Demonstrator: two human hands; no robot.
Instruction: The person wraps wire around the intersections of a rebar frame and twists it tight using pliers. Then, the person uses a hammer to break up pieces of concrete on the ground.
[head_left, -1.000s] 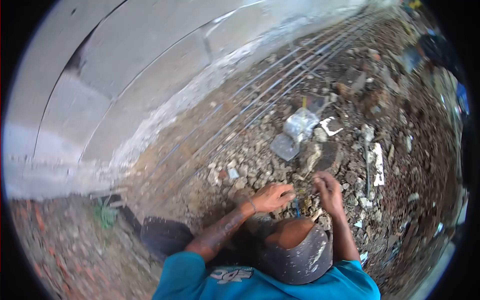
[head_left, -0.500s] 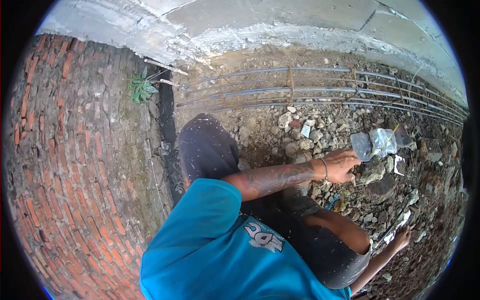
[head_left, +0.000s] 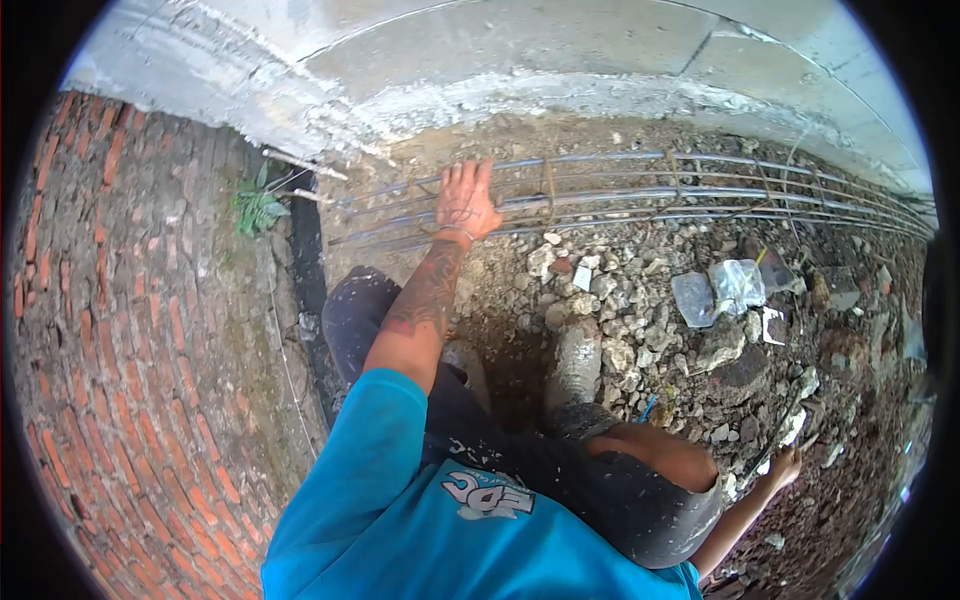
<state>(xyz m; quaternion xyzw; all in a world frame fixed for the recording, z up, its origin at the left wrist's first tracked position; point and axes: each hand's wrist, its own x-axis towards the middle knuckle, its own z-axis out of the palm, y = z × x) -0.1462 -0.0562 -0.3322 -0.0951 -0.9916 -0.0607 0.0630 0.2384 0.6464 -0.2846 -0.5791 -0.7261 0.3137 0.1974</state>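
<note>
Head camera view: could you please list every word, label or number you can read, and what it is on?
White print on the teal shirt: upside down and warped, too unclear to read.
Clear plastic bags: no readable text.
No other writing visible.

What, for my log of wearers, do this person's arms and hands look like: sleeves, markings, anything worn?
No gloves. The left arm is bare below a short teal sleeve, with dark tattoos down it and onto the back of the left hand. A thin bracelet circles that wrist. The right arm is bare too, no markings showing; the right hand is too small for detail.
</note>
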